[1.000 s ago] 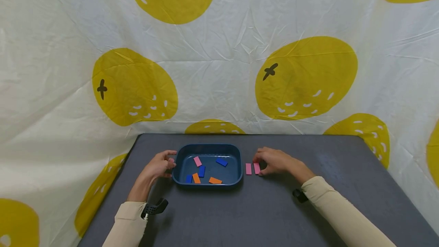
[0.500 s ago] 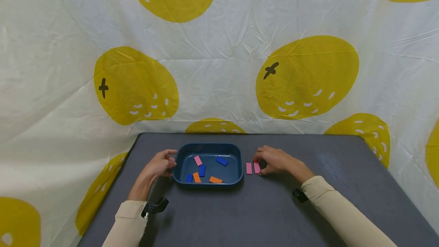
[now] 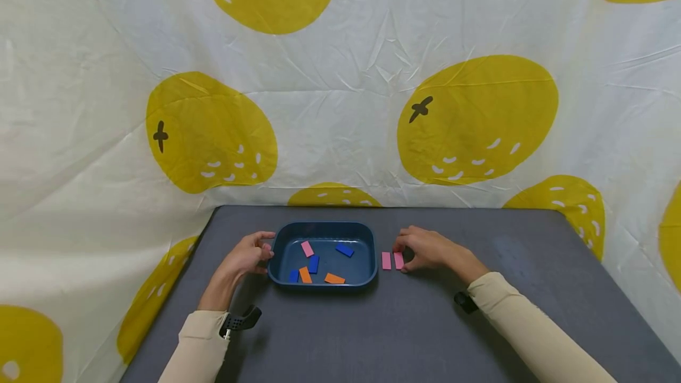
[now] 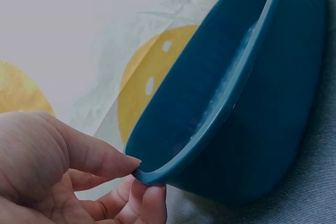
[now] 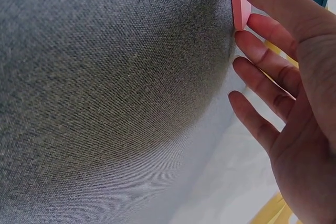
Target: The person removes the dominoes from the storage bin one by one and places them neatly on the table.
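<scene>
My left hand (image 3: 246, 257) is at the left end of a dark blue rectangular tray (image 3: 321, 287). In the left wrist view, the thumb and fingers (image 4: 153, 203) pinch the tray's rim from above and below. To the right of the tray, two small pink rectangular blocks lie side by side with a narrow gap. My right hand (image 3: 430, 248) pinches the right-hand pink block (image 3: 398, 261) between thumb and fingertips at its ends. The other pink block (image 3: 386, 260) lies between it and the tray. Its remaining fingers spread loosely in the right wrist view.
Inside the tray lie a pink block (image 3: 307, 249), several blue blocks (image 3: 344, 250) and two orange blocks (image 3: 334, 279). The dark grey tabletop (image 3: 362, 336) runs back to a white cloth (image 3: 340, 135) with yellow fruit shapes.
</scene>
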### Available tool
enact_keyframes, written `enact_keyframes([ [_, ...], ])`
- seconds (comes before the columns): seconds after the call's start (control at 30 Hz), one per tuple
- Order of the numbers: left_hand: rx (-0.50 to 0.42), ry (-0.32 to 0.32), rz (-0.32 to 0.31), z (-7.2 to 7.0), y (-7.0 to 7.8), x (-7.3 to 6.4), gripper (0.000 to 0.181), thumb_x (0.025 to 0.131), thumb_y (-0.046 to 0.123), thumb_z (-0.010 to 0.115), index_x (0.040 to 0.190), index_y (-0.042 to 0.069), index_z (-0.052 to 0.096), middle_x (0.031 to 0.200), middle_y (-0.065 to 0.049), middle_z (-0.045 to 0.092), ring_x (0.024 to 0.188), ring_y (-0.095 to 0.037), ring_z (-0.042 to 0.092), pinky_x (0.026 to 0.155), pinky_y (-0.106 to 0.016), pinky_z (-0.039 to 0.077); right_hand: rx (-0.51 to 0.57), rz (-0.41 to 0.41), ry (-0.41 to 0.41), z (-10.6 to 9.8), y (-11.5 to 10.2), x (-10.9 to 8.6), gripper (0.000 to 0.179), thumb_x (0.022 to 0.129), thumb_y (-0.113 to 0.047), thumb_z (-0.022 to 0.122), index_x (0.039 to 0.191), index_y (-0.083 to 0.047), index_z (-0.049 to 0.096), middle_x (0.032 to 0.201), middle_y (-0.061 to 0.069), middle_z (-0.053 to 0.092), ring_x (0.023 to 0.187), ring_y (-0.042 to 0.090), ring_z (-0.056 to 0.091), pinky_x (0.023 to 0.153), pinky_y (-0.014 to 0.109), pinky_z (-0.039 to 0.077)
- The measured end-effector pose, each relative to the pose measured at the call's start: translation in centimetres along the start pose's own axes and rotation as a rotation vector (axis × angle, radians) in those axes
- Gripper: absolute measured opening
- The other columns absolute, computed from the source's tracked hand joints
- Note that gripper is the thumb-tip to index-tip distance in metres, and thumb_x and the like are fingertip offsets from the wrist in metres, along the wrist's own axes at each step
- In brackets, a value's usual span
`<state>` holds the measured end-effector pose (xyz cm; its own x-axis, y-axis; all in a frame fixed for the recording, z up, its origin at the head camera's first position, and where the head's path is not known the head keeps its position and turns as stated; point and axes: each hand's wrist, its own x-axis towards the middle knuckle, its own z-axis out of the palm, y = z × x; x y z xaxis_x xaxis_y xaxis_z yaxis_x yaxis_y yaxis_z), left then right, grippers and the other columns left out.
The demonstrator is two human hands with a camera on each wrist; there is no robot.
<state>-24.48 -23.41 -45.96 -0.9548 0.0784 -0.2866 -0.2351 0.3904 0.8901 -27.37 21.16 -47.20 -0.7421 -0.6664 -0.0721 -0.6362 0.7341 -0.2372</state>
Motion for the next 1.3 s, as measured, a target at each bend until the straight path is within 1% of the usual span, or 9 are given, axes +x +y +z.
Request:
enact_keyframes([
  [0.17,0.002,0.003,0.006,0.1,0.0,0.0,0.054,0.093,-0.004,0.058,0.146,0.001,0.047,0.107,-0.015,0.051,0.094,-0.028,0.055,0.066,-0.039,0.056,0.012,0.010,-0.011,-0.2,0.0,0.0,0.036,0.080,-0.033,0.086,0.110,-0.018,0.073,0.107,-0.003,0.063,0.102,0.017,0.054,0.086,0.043,0.053],
  [0.27,0.002,0.013,0.002,0.1,-0.1,0.0,0.053,0.094,-0.004,0.058,0.146,0.003,0.048,0.107,-0.015,0.051,0.094,-0.028,0.056,0.066,-0.039,0.057,0.021,0.012,-0.013,-0.5,0.0,-0.1,0.036,0.080,-0.033,0.086,0.111,-0.018,0.073,0.107,-0.003,0.063,0.101,0.017,0.055,0.086,0.043,0.053],
  [0.47,0.008,0.013,0.002,0.0,-0.1,-0.1,0.053,0.095,-0.003,0.058,0.146,0.003,0.048,0.108,-0.016,0.051,0.094,-0.028,0.056,0.066,-0.040,0.057,0.038,0.017,-0.023,-1.1,-0.2,-0.1,0.036,0.081,-0.033,0.085,0.111,-0.018,0.073,0.107,-0.003,0.064,0.102,0.020,0.060,0.086,0.044,0.054],
  [0.67,0.010,0.001,0.006,-0.1,0.0,0.0,0.053,0.095,-0.003,0.057,0.147,0.003,0.047,0.105,-0.015,0.052,0.093,-0.028,0.055,0.065,-0.040,0.056,0.061,0.027,-0.030,-1.8,-0.7,0.0,0.038,0.084,-0.033,0.082,0.117,-0.016,0.072,0.111,-0.005,0.065,0.104,0.015,0.063,0.090,0.044,0.054],
  [0.87,-0.001,-0.006,0.004,-0.1,0.0,-0.1,0.053,0.095,-0.003,0.058,0.147,0.003,0.047,0.105,-0.014,0.051,0.092,-0.028,0.054,0.065,-0.039,0.056,0.080,-0.006,-0.028,-2.7,-1.5,0.3,0.036,0.088,-0.030,0.079,0.120,-0.015,0.071,0.114,-0.003,0.065,0.105,0.015,0.064,0.090,0.045,0.055],
  [1.07,-0.002,-0.007,0.002,-0.2,0.0,-0.1,0.053,0.096,-0.002,0.058,0.147,0.003,0.047,0.103,-0.013,0.050,0.091,-0.028,0.053,0.065,-0.039,0.056,0.094,-0.020,-0.026,-3.6,-2.5,1.0,0.036,0.089,-0.029,0.078,0.121,-0.015,0.071,0.115,-0.002,0.066,0.109,0.020,0.065,0.092,0.046,0.055],
  [1.17,-0.001,-0.008,-0.004,-0.2,0.0,-0.1,0.052,0.096,-0.002,0.057,0.147,0.003,0.046,0.103,-0.013,0.051,0.090,-0.027,0.054,0.065,-0.039,0.056,0.098,-0.027,-0.013,-4.1,-3.1,1.3,0.036,0.089,-0.028,0.078,0.122,-0.015,0.071,0.115,0.001,0.066,0.109,0.023,0.065,0.091,0.046,0.055],
  [1.3,-0.002,-0.011,-0.006,-0.2,0.1,-0.1,0.052,0.097,-0.002,0.057,0.148,0.004,0.046,0.103,-0.013,0.050,0.090,-0.027,0.054,0.065,-0.039,0.056,0.081,-0.061,0.017,-4.6,-3.6,1.8,0.036,0.089,-0.027,0.079,0.123,-0.016,0.070,0.116,0.001,0.067,0.108,0.022,0.066,0.091,0.044,0.055],
])
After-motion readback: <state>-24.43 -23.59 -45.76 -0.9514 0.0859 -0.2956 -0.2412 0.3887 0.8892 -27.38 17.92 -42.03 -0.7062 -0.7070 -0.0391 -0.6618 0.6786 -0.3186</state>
